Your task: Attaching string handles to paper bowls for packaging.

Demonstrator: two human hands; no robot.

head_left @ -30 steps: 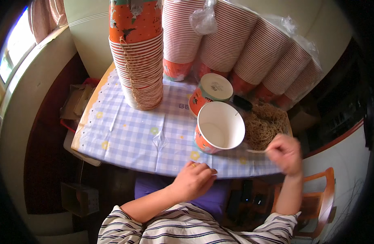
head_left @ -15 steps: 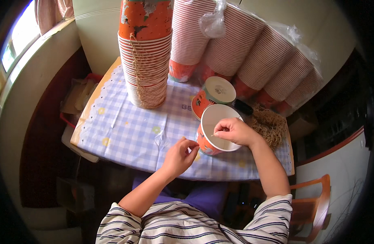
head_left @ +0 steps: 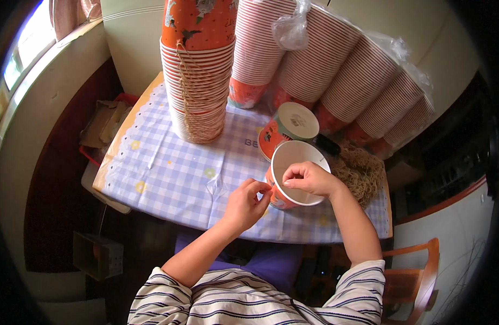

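An open paper bucket [head_left: 299,153], white inside with an orange printed wall, stands tilted toward me near the table's front edge. My right hand [head_left: 310,180] reaches into its mouth, thumb and finger pinched on what looks like a thin end of twine, mostly hidden. Outside, my left hand [head_left: 247,206] has its fingertips pinched together against the bucket's left wall; what they hold is too small to see. Right behind stands an upside-down bucket [head_left: 269,141] with a pale base. A heap of tan twine [head_left: 359,176] lies right of the open bucket.
A tall stack of nested buckets [head_left: 198,92] with twine loops hanging down its side stands at the back left. Several plastic-wrapped bucket stacks [head_left: 320,59] lean along the back. A dark object [head_left: 327,144] lies by the twine. A wooden chair [head_left: 409,276] is at lower right.
My left hand has moved slightly up and right, closer against the bucket's wall. The right hand has dipped a little lower inside the mouth. The whole view has shifted slightly.
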